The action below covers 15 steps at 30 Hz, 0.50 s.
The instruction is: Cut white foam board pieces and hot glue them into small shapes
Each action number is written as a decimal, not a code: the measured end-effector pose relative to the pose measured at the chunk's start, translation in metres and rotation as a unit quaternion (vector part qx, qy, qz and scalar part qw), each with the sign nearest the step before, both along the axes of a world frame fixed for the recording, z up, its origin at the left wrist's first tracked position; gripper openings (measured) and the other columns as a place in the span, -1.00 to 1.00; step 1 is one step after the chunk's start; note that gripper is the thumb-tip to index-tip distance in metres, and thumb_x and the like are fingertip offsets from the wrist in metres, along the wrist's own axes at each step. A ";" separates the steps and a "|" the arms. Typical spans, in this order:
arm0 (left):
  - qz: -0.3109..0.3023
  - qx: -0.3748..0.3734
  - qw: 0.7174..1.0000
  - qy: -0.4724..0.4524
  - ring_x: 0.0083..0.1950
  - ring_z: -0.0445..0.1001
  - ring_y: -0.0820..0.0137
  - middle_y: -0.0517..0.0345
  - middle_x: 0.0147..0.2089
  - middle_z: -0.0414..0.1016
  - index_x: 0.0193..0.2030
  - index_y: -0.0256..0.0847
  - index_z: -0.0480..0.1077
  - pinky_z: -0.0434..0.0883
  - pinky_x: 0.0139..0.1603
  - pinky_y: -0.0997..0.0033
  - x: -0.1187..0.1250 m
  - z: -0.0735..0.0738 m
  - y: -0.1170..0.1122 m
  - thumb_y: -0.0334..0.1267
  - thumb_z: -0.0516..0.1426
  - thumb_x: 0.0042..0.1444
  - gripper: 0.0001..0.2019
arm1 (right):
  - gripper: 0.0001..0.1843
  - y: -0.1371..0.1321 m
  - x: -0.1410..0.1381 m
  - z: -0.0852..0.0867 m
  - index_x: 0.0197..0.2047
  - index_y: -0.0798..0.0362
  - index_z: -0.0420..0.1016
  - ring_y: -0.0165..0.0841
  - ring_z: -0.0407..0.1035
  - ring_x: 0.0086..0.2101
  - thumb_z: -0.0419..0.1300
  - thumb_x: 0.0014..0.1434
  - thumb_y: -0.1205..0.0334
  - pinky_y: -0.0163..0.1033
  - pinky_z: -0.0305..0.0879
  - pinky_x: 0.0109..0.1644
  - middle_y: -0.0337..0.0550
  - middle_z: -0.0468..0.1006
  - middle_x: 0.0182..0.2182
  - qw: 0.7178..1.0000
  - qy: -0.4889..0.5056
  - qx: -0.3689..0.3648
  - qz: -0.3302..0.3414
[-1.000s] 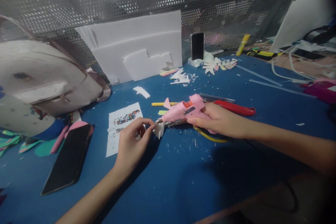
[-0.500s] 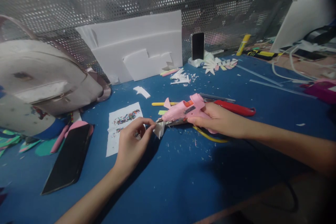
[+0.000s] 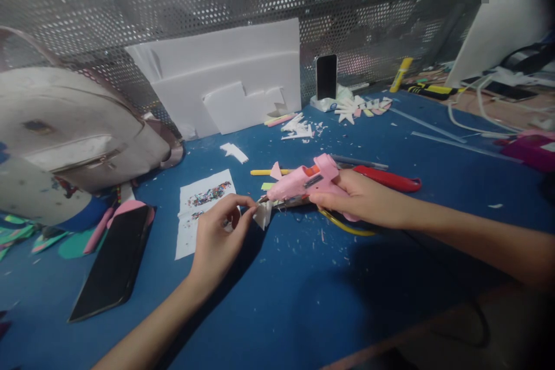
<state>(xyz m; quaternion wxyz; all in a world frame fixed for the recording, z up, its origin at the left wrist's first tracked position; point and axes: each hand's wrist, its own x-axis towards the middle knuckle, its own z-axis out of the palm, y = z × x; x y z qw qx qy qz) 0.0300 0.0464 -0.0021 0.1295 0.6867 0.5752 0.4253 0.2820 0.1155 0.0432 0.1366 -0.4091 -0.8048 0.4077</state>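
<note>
My right hand [image 3: 342, 196] is wrapped round the handle of a pink hot glue gun [image 3: 299, 180], its nozzle pointing left. Between the thumb and forefinger of my left hand [image 3: 225, 225] is pinched a small white foam piece [image 3: 262, 215]. The nozzle tip is at the upper edge of that piece; whether they touch I cannot tell. Just behind and under the gun lie pliers with red [image 3: 388, 178] and yellow handles, partly hidden. A small pink triangle [image 3: 276, 171] and a yellow stick [image 3: 260, 172] are close beyond the nozzle.
Left of my left hand lies a white paper [image 3: 184, 243] with glitter. Further left are a black phone [image 3: 110, 260] and a pale backpack [image 3: 82, 133]. White boards [image 3: 225, 69] lean against the perforated metal panel [image 3: 364, 17]. A propped phone [image 3: 326, 77] and foam scraps [image 3: 299, 127] stand behind.
</note>
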 end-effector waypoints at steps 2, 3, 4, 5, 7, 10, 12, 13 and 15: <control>0.000 0.001 1.000 0.001 -0.47 0.25 0.54 0.30 -0.36 0.46 -0.32 -0.16 0.44 0.24 -0.40 0.51 0.000 0.000 0.000 -0.40 0.14 0.18 -0.91 | -0.53 0.000 0.000 0.001 -0.55 0.06 0.23 -0.52 0.09 -0.65 0.09 0.22 -0.10 -0.32 -0.02 -0.56 -0.34 0.21 -0.70 1.000 0.010 -0.008 0.004; -0.001 0.002 1.000 0.001 -0.47 0.25 0.54 0.30 -0.37 0.46 -0.32 -0.16 0.44 0.24 -0.40 0.51 0.000 0.000 0.001 -0.40 0.14 0.18 -0.91 | -0.54 0.000 0.000 0.001 -0.54 0.07 0.25 -0.52 0.08 -0.65 0.10 0.22 -0.10 -0.32 -0.02 -0.57 -0.34 0.21 -0.70 1.000 0.014 -0.011 0.004; -0.001 0.003 1.000 0.001 -0.47 0.25 0.54 0.30 -0.37 0.46 -0.32 -0.16 0.44 0.24 -0.41 0.51 0.001 0.000 0.001 -0.40 0.14 0.18 -0.91 | -0.55 -0.001 0.000 0.001 -0.53 0.07 0.25 -0.52 0.08 -0.65 0.10 0.22 -0.09 -0.33 -0.02 -0.57 -0.34 0.21 -0.70 1.000 0.018 -0.014 0.005; -0.002 0.003 1.000 0.000 -0.48 0.25 0.54 0.29 -0.37 0.46 -0.32 -0.17 0.43 0.25 -0.41 0.51 0.001 0.000 0.001 -0.39 0.14 0.18 -0.92 | -0.56 -0.001 0.000 0.002 -0.53 0.07 0.25 -0.52 0.08 -0.65 0.10 0.22 -0.08 -0.33 -0.03 -0.58 -0.34 0.21 -0.70 1.000 0.020 -0.015 0.004; -0.003 0.004 1.000 0.001 -0.48 0.26 0.53 0.28 -0.37 0.46 -0.31 -0.17 0.44 0.25 -0.40 0.50 0.001 0.000 0.000 -0.39 0.14 0.18 -0.92 | -0.57 -0.001 0.000 0.002 -0.52 0.07 0.25 -0.53 0.07 -0.65 0.11 0.21 -0.07 -0.34 -0.04 -0.58 -0.35 0.21 -0.69 1.000 0.024 -0.013 0.003; -0.002 0.002 1.000 0.003 -0.48 0.25 0.53 0.28 -0.37 0.46 -0.31 -0.17 0.44 0.25 -0.39 0.49 0.000 -0.001 0.000 -0.38 0.14 0.19 -0.92 | -0.58 -0.001 0.000 0.003 -0.51 0.08 0.27 -0.53 0.08 -0.65 0.12 0.21 -0.06 -0.35 -0.04 -0.58 -0.35 0.22 -0.69 1.000 0.030 -0.010 0.005; -0.002 0.003 1.000 0.004 -0.48 0.25 0.53 0.29 -0.37 0.45 -0.31 -0.16 0.44 0.25 -0.40 0.49 -0.001 -0.002 -0.001 -0.38 0.14 0.19 -0.92 | -0.59 -0.001 0.000 0.003 -0.50 0.09 0.29 -0.53 0.08 -0.64 0.13 0.21 -0.05 -0.35 -0.03 -0.58 -0.35 0.22 -0.69 0.999 0.029 -0.012 0.005; -0.002 0.004 1.000 0.005 -0.48 0.25 0.53 0.29 -0.37 0.45 -0.31 -0.16 0.44 0.25 -0.40 0.49 -0.001 -0.002 -0.001 -0.38 0.14 0.19 -0.92 | -0.59 -0.001 -0.001 0.004 -0.50 0.09 0.30 -0.52 0.09 -0.64 0.13 0.21 -0.04 -0.35 -0.03 -0.58 -0.34 0.22 -0.69 1.000 0.027 -0.015 0.005; -0.003 0.004 1.000 0.007 -0.48 0.26 0.53 0.30 -0.38 0.45 -0.31 -0.15 0.44 0.25 -0.40 0.49 -0.001 -0.002 -0.001 -0.38 0.14 0.19 -0.92 | -0.60 -0.001 -0.001 0.004 -0.51 0.09 0.30 -0.52 0.10 -0.64 0.14 0.21 -0.03 -0.34 -0.01 -0.58 -0.34 0.23 -0.70 1.000 0.023 -0.015 0.004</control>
